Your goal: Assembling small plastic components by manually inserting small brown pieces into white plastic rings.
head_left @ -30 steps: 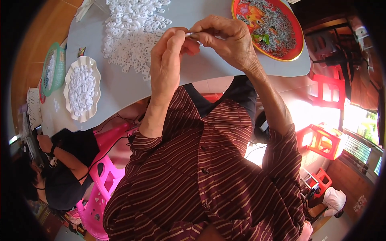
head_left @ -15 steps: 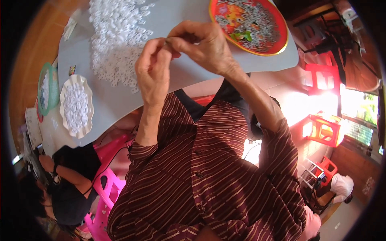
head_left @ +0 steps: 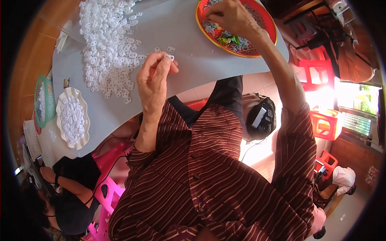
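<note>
My left hand (head_left: 152, 82) is raised over the table's near edge, pinching a small white plastic piece with holes (head_left: 170, 58) between thumb and fingertips. My right hand (head_left: 233, 18) reaches over a round red tray (head_left: 272, 30) with a yellow rim, its fingers bent down at the small grey metal pieces (head_left: 254, 15) inside. Whether a piece is between those fingertips is too small to make out. To the left, a large heap of similar white plastic pieces (head_left: 106, 44) spreads across the grey table (head_left: 181, 24), with a few lying loose beside my left hand.
A scalloped white dish (head_left: 83, 138) of white pieces stands at the table's left, beside a green basket (head_left: 49, 100). Another person (head_left: 72, 201) sits at the lower left by a pink chair (head_left: 106, 197). Red stools (head_left: 325, 124) and a black bag (head_left: 259, 116) are at right.
My hands have parted: the right one has moved away to the upper right, over the red tray. My left stays raised, and the white piece in its fingertips now shows.
</note>
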Available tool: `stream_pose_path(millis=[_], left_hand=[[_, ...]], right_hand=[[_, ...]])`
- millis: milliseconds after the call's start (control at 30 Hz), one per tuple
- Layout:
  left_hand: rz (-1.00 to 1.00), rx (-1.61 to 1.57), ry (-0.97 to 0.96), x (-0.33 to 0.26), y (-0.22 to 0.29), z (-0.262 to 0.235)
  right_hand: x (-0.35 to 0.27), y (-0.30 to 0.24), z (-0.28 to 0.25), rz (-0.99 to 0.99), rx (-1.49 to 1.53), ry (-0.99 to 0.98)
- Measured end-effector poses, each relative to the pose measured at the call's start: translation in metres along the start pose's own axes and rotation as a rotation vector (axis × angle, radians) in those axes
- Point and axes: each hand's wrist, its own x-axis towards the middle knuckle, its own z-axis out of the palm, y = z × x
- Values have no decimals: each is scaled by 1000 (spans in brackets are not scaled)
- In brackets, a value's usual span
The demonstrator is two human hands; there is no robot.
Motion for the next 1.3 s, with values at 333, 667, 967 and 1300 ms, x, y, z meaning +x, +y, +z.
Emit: stream_pose_path(millis=[333, 667, 967, 1300], left_hand=[[6, 64, -51, -2, 0, 2], [15, 115, -56, -4, 1, 3], [28, 158, -56, -5, 1, 2], [32, 190, -50, -6, 3, 4]], right_hand=[[10, 27, 6, 22, -46, -132], [15, 30, 11, -31, -250, -186], [20, 31, 9, 10, -35, -246], [15, 36, -1, -259, 123, 11]])
